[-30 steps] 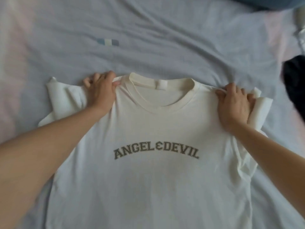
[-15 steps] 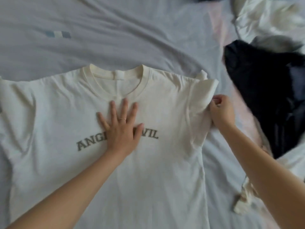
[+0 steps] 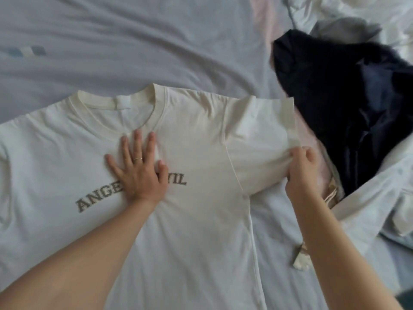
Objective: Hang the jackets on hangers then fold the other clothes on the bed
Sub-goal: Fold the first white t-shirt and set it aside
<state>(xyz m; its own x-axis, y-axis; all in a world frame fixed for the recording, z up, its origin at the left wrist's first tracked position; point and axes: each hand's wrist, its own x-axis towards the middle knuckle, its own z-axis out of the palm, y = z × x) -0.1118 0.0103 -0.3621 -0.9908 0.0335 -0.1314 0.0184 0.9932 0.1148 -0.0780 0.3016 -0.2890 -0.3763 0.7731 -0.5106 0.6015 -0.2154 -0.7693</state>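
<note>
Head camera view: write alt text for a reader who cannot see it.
A white T-shirt lies face up on a grey-blue bed sheet; the left hand presses flat on its chest print while the right hand grips one sleeve. A dark garment lies crumpled beside it.

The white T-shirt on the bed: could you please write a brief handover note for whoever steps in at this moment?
Left hand: flat, fingers spread, pressing the chest of the white T-shirt over its print.
Right hand: pinches the lower edge of the right sleeve, which is spread out flat.
The shirt lies front up on the bedsheet. A dark garment and pale crumpled clothes lie to its right.
Done: shirt laid out flat.
Left: every fold on it, then the pile at the right. No hangers in view.
</note>
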